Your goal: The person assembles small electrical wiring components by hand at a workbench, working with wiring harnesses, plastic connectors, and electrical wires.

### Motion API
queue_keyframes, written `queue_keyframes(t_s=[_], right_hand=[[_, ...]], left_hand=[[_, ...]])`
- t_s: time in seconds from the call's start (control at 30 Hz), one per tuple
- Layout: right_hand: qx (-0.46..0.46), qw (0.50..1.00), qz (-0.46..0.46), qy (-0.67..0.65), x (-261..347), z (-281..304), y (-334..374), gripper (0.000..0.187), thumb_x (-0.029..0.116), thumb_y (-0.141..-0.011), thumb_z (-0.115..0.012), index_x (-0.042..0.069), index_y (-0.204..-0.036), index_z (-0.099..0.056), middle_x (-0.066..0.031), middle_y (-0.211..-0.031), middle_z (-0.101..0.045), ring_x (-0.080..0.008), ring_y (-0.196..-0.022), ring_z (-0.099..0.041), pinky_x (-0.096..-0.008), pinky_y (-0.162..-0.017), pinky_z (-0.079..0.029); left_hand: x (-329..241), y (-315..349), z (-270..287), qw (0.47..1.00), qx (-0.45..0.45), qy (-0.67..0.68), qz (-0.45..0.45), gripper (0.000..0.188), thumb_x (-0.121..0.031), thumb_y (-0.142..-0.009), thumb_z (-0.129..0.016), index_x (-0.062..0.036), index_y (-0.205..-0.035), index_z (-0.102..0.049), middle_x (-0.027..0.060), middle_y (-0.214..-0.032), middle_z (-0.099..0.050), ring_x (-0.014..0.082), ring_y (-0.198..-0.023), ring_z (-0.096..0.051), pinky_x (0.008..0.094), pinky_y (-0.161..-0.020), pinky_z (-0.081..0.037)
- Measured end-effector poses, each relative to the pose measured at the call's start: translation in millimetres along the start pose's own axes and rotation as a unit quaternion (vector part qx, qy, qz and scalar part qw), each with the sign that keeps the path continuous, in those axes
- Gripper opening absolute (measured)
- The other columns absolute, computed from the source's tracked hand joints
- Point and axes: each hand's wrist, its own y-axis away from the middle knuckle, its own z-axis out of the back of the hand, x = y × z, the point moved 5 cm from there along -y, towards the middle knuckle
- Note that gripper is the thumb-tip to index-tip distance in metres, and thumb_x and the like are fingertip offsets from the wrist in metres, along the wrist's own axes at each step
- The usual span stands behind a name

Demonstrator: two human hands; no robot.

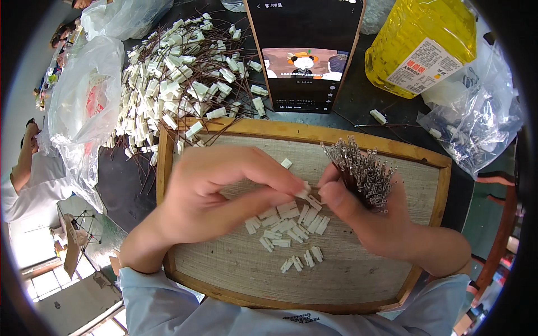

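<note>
My left hand [224, 187] pinches a small white plastic connector housing [304, 192] between thumb and fingertips. Close against it, my right hand [370, 218] is closed round a thick bundle of thin dark wires with metal crimp terminals [364, 173] fanning upward at their ends. The tip of my right thumb and finger meets the housing, where a wire end seems to be, though blur hides the exact contact. Below both hands, several loose white connector housings [288, 227] lie scattered on a wood-framed tray [224, 269].
Beyond the tray's left corner rises a large heap of white connectors on brown wires [185, 73]. A phone [305, 61] playing a cartoon stands upright at the back. To its right are a yellow oil bottle [423, 45] and a clear plastic bag [476, 106]. Another person [39, 173] sits far left.
</note>
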Motion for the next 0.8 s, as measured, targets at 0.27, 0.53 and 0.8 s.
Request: queue_keyframes(t_s=[0.27, 0.53, 0.8], right_hand=[[-0.066, 0.994, -0.011, -0.089, -5.5, 4.3, 0.0, 0.015, 0.017, -0.094, -0.051, 0.005, -0.104, -0.047, 0.0063, -0.073, -0.043, -0.0005, -0.062, -0.035, -0.0188, -0.054, -0.031], [-0.074, 0.996, -0.041, -0.044, -2.2, 5.8, 2.5, 0.01, 0.01, -0.09, -0.057, 0.002, -0.095, -0.053, 0.0051, -0.077, -0.05, 0.0, -0.069, -0.044, -0.0175, -0.057, -0.036], [-0.062, 0.998, -0.029, -0.01, -0.7, 6.0, 2.0, 0.008, 0.007, -0.085, -0.062, 0.001, -0.088, -0.057, 0.004, -0.07, -0.054, -0.0008, -0.063, -0.047, -0.018, -0.053, -0.037]], left_hand=[[-27.1, 9.4, 79.1, 0.821, -0.282, -0.497, 0.018, 0.017, -0.002, -0.079, -0.063, -0.001, -0.096, -0.062, 0.0085, -0.092, -0.064, 0.0163, -0.083, -0.058, 0.0267, -0.073, -0.045], [6.3, -2.3, -11.9, 0.903, 0.007, -0.429, -0.02, 0.028, -0.008, -0.066, -0.073, -0.0057, -0.092, -0.063, 0.0077, -0.086, -0.059, 0.0258, -0.079, -0.057, 0.0351, -0.068, -0.045], [19.6, -5.9, -12.3, 0.916, 0.032, -0.398, -0.042, 0.026, 0.002, -0.067, -0.068, -0.0044, -0.092, -0.062, 0.0066, -0.084, -0.058, 0.0232, -0.079, -0.059, 0.0335, -0.067, -0.047]])
